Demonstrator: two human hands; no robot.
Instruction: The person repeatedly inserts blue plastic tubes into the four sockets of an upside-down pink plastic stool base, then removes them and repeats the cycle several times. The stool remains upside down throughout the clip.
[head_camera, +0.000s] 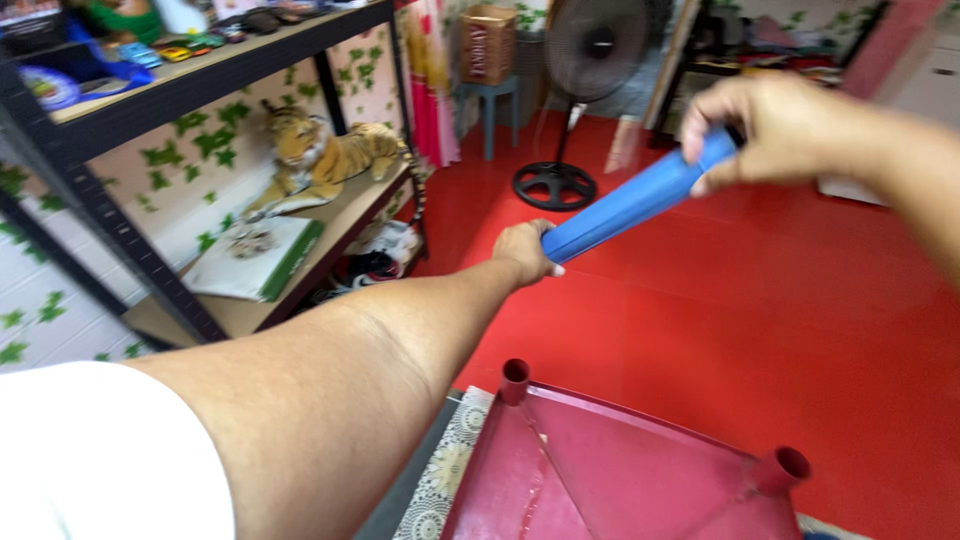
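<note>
The left hand's grip (525, 250) is clasping the lower end of a blue tube (635, 200); the right hand (775, 130) is closing around its upper end, at one o'clock above the red upturned table (620, 470).

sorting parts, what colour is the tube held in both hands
Blue, plain with no pattern: the tube shows best in the head view.

The room is brightly and evenly lit, with saturated colours. The glossy red tiled floor (720, 300) carries soft pale sheen and only faint shadows. The right hand (790, 125) and the smooth blue plastic tube (630, 205) show slight motion blur. Wide-angle distortion stretches the near forearm and bends the black metal shelf rack (120, 250) at the left edge.
</note>
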